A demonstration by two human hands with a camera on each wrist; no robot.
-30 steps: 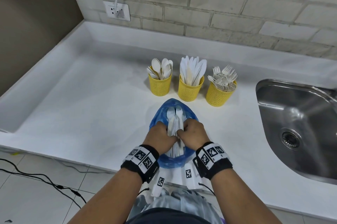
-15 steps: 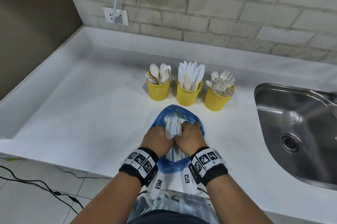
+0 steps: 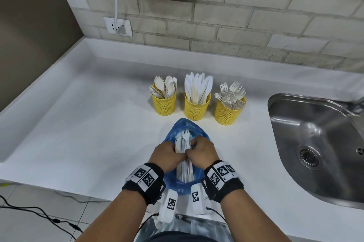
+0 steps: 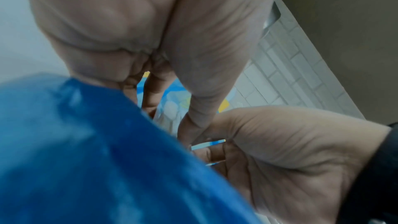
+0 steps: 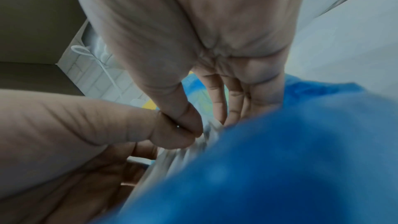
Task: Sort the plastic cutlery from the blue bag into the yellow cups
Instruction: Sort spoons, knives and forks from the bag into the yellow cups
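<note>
The blue bag (image 3: pixel 184 182) lies on the white counter near its front edge, with a bundle of white plastic cutlery (image 3: pixel 184 141) sticking out of it. My left hand (image 3: pixel 169 155) and my right hand (image 3: pixel 201 152) meet over the bag, and both curl round the bundle from either side. A fork's tines (image 3: pixel 185 131) point toward the cups. Behind the bag stand three yellow cups: spoons (image 3: pixel 164 103) on the left, knives (image 3: pixel 197 106) in the middle, forks (image 3: pixel 229 110) on the right. In the wrist views the blue bag (image 4: pixel 90 151) (image 5: pixel 280 168) fills the foreground, blurred.
A steel sink (image 3: pixel 319 143) is set into the counter at the right. A wall socket (image 3: pixel 118 27) with a white cable sits on the brick wall at the back left. Cables lie on the tiled floor (image 3: pixel 29 216) below the counter's front edge.
Both hands have stayed on the cutlery bundle in the bag and shifted their hold a little; a fork's head now shows clearly above the fingers. The view has tilted upward.
</note>
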